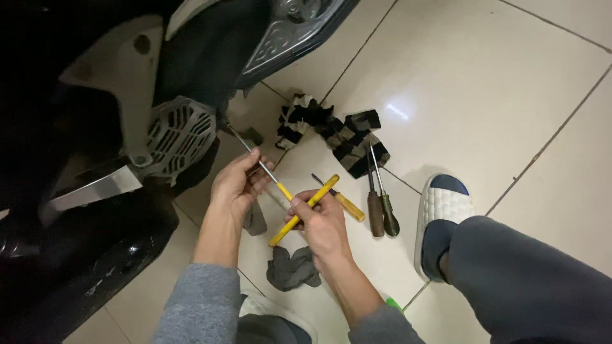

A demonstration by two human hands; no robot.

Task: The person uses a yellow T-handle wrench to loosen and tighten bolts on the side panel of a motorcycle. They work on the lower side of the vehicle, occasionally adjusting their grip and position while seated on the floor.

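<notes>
Bodywork of a dark scooter (95, 191) filled the left of my view, with a round grey slotted cover (178, 137) set in it and a bright metal bar (95, 191) jutting out below. Just right of the cover I saw the left hand (237, 188), fingers pinched lightly around the steel shaft of a long screwdriver (264, 167) whose tip reached up toward the cover's edge. The right hand (322, 223) was curled shut on that screwdriver's yellow handle (305, 209), which ran slantwise across its fingers. Below the hands a grey rag (292, 269) lay crumpled on the pale tiled floor (484, 83). Beside the right hand, on the tiles, I made out a second yellow-handled screwdriver (344, 202), then two dark-handled screwdrivers (381, 213) lying side by side. Above them sat a striped black and tan cloth (344, 134). Farthest right were a white and blue slipper (443, 216) and a grey trouser leg (529, 280).
</notes>
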